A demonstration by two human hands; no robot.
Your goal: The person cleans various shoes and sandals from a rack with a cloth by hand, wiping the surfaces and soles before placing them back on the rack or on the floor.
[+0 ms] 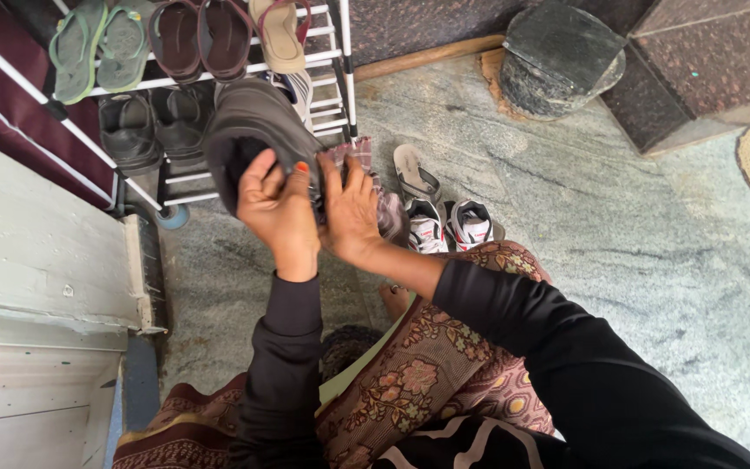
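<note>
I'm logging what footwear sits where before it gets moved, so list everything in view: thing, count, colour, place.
dark shoe: one, grey-black, held up in front of the rack by both hands
checked cloth: one, red and grey, under the right hand against the shoe
shoe rack: one, white bars, upper left
green sandals: one pair, top shelf, left
maroon sandals: one pair, top shelf, middle
tan sandal: one, top shelf, right
black shoes: one pair, lower shelf
sneakers: one pair, white with red, on the floor by the knee
slipper: one, beige, on the floor behind the sneakers
stone block: one, dark grey, top centre
left hand: grips the shoe
right hand: presses the cloth
</note>
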